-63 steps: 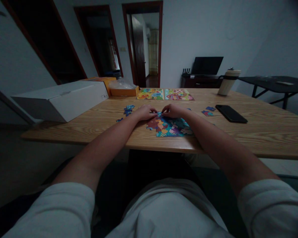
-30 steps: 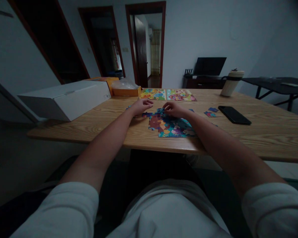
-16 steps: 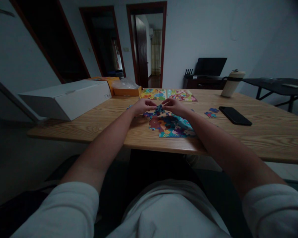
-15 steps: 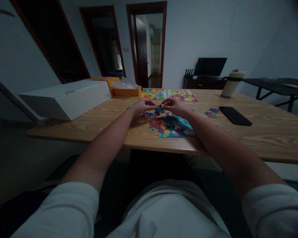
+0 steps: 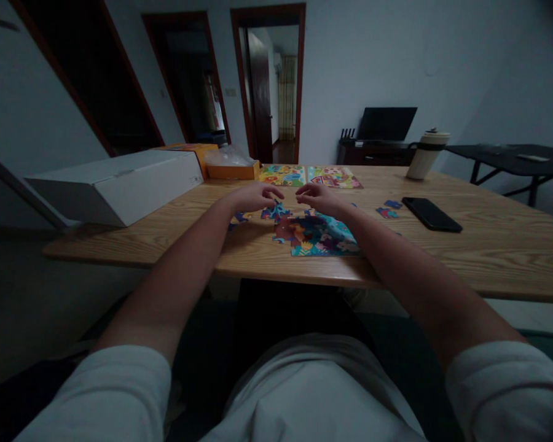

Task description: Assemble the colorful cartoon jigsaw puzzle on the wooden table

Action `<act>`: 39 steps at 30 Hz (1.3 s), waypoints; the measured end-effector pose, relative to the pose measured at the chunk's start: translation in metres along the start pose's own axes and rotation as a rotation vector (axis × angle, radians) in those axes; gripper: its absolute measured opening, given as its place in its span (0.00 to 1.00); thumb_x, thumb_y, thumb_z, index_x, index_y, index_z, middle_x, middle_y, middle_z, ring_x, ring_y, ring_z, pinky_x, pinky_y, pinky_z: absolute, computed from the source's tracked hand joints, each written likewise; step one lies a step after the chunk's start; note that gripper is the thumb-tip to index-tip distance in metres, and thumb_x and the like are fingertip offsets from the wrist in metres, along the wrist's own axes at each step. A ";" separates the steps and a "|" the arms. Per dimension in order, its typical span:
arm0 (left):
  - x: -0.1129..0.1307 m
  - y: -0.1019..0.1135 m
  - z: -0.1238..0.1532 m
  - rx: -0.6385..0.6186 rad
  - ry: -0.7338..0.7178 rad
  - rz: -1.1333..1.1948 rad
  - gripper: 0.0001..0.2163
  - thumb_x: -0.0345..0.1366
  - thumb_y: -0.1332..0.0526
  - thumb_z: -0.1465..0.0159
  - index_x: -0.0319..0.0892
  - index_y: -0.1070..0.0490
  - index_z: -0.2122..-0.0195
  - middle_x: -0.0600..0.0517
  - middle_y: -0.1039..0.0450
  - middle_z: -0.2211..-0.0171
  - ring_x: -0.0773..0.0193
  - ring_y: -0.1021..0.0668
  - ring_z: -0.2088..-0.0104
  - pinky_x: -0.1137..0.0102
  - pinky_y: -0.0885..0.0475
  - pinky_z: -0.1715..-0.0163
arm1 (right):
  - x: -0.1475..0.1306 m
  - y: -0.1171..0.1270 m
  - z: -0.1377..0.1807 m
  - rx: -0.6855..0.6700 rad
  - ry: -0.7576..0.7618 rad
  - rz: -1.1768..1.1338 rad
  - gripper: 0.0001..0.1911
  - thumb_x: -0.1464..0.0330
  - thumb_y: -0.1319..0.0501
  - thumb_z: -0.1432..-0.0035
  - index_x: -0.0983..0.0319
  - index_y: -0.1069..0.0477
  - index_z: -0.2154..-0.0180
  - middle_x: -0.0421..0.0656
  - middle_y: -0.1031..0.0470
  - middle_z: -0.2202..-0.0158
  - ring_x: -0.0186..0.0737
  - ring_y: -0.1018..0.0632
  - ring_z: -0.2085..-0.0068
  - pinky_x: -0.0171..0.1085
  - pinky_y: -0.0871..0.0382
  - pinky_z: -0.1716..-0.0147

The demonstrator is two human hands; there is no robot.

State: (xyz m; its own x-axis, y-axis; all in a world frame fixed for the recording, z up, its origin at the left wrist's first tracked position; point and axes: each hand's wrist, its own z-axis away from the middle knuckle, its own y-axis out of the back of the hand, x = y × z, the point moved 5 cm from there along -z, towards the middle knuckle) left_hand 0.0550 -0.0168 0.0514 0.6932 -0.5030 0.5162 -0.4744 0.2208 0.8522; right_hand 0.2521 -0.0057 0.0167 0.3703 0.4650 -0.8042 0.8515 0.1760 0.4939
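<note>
A partly assembled jigsaw puzzle in blue, brown and orange lies on the table in front of me. At its far left edge is a teal puzzle piece, flat on the wood, close to other joined pieces. Just above and beside that piece hovers my left hand, thumb and fingers apart, holding nothing I can see. Over the puzzle's far edge is my right hand, its fingers loosely bent and parted, with nothing visible in them. A few loose pieces lie partly hidden beyond my left forearm.
Loose puzzle pieces and a black phone lie to the right. Behind them stands a cream tumbler. Two picture sheets lie at the far edge. A long white box and an orange box with clear plastic sit left.
Both hands have let go of the teal puzzle piece, which now lies flat. My hands have drawn apart, the left one moving slightly left, and their fingers have opened.
</note>
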 end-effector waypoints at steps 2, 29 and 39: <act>0.004 0.008 0.008 -0.037 0.056 -0.133 0.16 0.34 0.37 0.40 0.42 0.21 0.51 0.51 0.20 0.63 0.64 0.22 0.66 0.73 0.30 0.66 | 0.004 0.003 0.000 -0.011 0.002 0.056 0.05 0.68 0.36 0.38 0.63 0.25 0.62 0.46 0.21 0.65 0.37 0.24 0.67 0.35 0.32 0.69; -0.038 -0.012 0.046 0.113 0.246 0.310 0.11 0.34 0.32 0.45 0.42 0.28 0.60 0.51 0.25 0.71 0.66 0.26 0.75 0.72 0.33 0.75 | 0.017 -0.001 0.009 -0.185 -0.084 0.404 0.08 0.67 0.36 0.38 0.61 0.21 0.59 0.48 0.18 0.59 0.40 0.22 0.65 0.37 0.30 0.67; -0.063 0.032 0.057 0.583 0.343 0.078 0.11 0.32 0.39 0.41 0.39 0.22 0.59 0.47 0.21 0.63 0.61 0.21 0.64 0.70 0.28 0.62 | 0.017 0.001 0.010 -0.166 -0.094 0.423 0.08 0.67 0.36 0.39 0.61 0.21 0.58 0.47 0.18 0.60 0.40 0.22 0.65 0.36 0.31 0.67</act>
State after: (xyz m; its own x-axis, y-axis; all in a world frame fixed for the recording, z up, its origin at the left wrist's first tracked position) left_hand -0.0342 -0.0257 0.0414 0.7322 -0.1893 0.6543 -0.6783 -0.2896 0.6753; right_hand 0.2629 -0.0061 0.0007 0.7108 0.4463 -0.5437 0.5505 0.1283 0.8249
